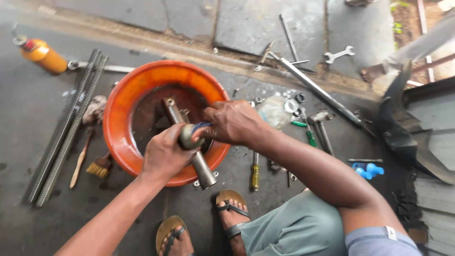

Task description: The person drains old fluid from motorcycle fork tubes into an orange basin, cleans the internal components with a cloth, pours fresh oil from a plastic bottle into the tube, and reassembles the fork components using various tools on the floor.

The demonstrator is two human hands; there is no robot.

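Note:
My left hand (166, 154) grips a grey metal tube (203, 168) that slants across the near rim of an orange plastic basin (124, 102). The tube's far end lies inside the basin over dark liquid. My right hand (233, 122) reaches over the basin and pinches a small rounded metal part (187, 136) against the tube, with a bit of blue showing under the fingers. Both hands meet right above the basin's near right side.
A paintbrush (98, 167) and metal strips (66, 128) lie left of the basin, an orange bottle (42, 54) far left. Screwdrivers (255, 173), a long rod (317, 90), a spanner (339, 54), blue pieces (367, 169) and small parts lie right. My sandalled feet (231, 213) are below.

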